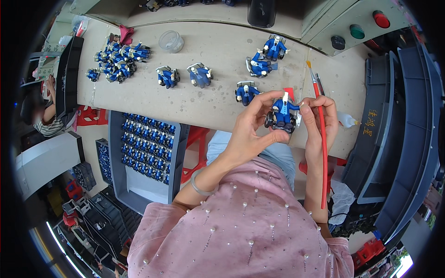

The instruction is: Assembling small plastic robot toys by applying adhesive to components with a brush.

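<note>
Blue plastic made up most of the small toy figure (pixel 283 116) we held near the centre of the frame, a seated figure in a blue suit with a white head, on a dark wheeled base. Our left hand (pixel 252 129) was curled around it, thumb under the base and fingers closed over its left side and top. Our right hand (pixel 320 123) pinched the figure's right edge with the fingertips while also gripping a long red paintbrush (pixel 321 139), which ran from its pale tip at the upper right of centre down along our forearm. Whether the bristles touched anything we could not tell.

Just above our hands, on the beige worktable (pixel 218 55), stood several more blue figures (pixel 246 92), singly and in pairs, and a dense heap of them (pixel 118 58) lay at the upper left. A clear round container (pixel 171 41) sat between that heap and the top edge. Left of centre, below the table edge, a grey tray (pixel 116 157) held rows of blue parts. A small white squeeze bottle (pixel 346 120) lay just right of our right hand. Red and green buttons (pixel 368 25) showed on a grey box at the upper right.
</note>
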Action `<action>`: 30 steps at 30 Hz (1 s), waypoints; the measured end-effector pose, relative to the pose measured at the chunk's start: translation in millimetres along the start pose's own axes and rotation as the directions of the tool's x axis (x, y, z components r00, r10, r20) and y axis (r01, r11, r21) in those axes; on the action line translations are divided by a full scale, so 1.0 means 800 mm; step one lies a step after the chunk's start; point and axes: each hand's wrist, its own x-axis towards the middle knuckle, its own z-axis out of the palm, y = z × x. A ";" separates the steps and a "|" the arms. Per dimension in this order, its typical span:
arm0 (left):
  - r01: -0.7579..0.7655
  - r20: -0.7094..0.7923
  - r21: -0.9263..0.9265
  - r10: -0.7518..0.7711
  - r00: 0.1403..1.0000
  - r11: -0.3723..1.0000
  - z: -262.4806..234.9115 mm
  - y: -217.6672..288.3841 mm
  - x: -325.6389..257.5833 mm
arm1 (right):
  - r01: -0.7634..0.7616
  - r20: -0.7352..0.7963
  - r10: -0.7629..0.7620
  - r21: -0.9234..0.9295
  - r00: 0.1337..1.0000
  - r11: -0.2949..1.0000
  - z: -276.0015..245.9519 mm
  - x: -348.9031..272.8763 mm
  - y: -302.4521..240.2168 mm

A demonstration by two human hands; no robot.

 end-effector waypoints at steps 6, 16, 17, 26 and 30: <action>0.031 0.005 -0.028 -0.031 1.000 0.999 0.001 0.001 -0.002 | -0.007 -0.002 0.007 -0.005 1.000 1.000 0.001 0.000 0.001; 0.038 0.010 -0.066 -0.037 0.999 0.997 0.000 -0.002 -0.001 | -0.007 0.003 0.007 -0.014 1.000 1.000 0.002 0.001 0.000; 0.038 0.010 -0.066 -0.037 0.999 0.997 0.000 -0.002 -0.002 | -0.007 0.003 0.007 -0.014 1.000 1.000 0.002 0.001 0.001; 0.020 0.033 -0.103 -0.017 0.999 0.994 -0.002 -0.003 -0.002 | -0.015 0.003 0.015 0.006 1.000 1.000 0.002 0.002 -0.001; 0.109 0.061 -0.235 -0.097 0.993 0.966 -0.003 0.000 -0.002 | 0.015 -0.006 -0.014 0.026 1.000 1.000 0.001 0.001 -0.002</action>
